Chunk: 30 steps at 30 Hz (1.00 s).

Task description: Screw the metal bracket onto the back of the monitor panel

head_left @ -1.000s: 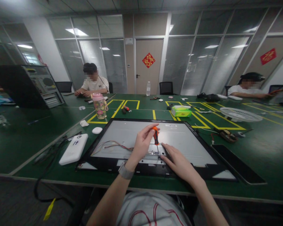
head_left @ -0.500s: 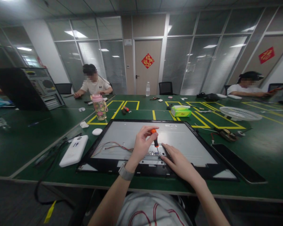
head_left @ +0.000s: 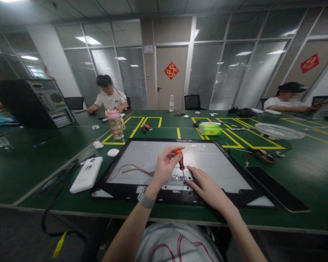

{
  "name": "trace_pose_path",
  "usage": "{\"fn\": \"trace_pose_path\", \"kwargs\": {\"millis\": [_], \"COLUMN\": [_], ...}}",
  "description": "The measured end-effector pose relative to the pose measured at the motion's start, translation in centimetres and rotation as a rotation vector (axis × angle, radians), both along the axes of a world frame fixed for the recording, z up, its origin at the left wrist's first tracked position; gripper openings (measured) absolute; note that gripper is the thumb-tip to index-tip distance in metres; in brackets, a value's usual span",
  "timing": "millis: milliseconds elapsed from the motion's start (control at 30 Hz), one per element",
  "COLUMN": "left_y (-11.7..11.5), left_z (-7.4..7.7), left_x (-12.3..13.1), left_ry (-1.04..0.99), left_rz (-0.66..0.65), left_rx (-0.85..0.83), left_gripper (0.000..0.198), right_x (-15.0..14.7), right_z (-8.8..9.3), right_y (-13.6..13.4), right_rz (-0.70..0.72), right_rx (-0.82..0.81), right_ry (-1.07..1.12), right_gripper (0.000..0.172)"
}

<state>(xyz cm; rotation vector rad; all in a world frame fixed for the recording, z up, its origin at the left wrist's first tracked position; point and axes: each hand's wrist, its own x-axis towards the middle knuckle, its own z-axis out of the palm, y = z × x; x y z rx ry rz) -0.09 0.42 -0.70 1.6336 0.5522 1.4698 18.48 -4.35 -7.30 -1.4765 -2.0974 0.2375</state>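
Two bare hands work over one broad, flat, grey metal panel with a black frame (head_left: 142,153), which lies on a green tabletop with a pale edge (head_left: 164,215). The left hand (head_left: 165,164), with one grey-banded watch (head_left: 146,200) on its wrist, grasps the single screwdriver with an orange-and-black handle (head_left: 182,165). The tool leans slightly, its one thin shaft pointing down at a narrow silvery strip (head_left: 177,178) near the panel's near edge; whether the tip sits in a screw is too small to tell. The right hand (head_left: 207,185) rests on the panel, its grip slack and its thumb and forefinger apart, beside the shaft; whether it steadies some small part cannot be told.

One loose bundle of thin, multicoloured wires (head_left: 135,166) lies across the panel's left part. Left of the frame are two white things: one rectangular slab marked 14 (head_left: 86,174) and one small rounded case (head_left: 113,153). On the right lies one long, black, glossy slab (head_left: 277,189). Beyond the panel stand two bottles, one clear with a pink lid (head_left: 116,125) and one plain clear plastic (head_left: 171,103), plus one bright green packet (head_left: 210,129) and one round white grille (head_left: 280,131).
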Motion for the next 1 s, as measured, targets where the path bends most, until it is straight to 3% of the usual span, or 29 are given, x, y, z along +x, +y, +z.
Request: {"fn": "trace_pose_path", "kwargs": {"millis": [233, 500, 700, 1000], "left_y": [-0.21, -0.16, -0.16, -0.19], "left_z": [0.27, 0.39, 0.24, 0.20], "left_x": [-0.04, -0.04, -0.04, 0.02], "left_ry": [-0.028, 0.006, -0.037, 0.007], "left_rz": [-0.068, 0.041, -0.070, -0.051], "left_rx": [-0.041, 0.014, -0.049, -0.013], "left_gripper": [0.032, 0.024, 0.033, 0.027], "right_x": [0.08, 0.12, 0.13, 0.07], "right_z": [-0.13, -0.27, -0.26, -0.08], "right_y": [0.08, 0.03, 0.03, 0.01], "right_rz": [0.003, -0.004, -0.006, 0.008], "right_rx": [-0.012, -0.002, 0.003, -0.003], "right_ry": [-0.025, -0.023, -0.022, -0.027], "right_gripper": [0.052, 0.052, 0.052, 0.050]}}
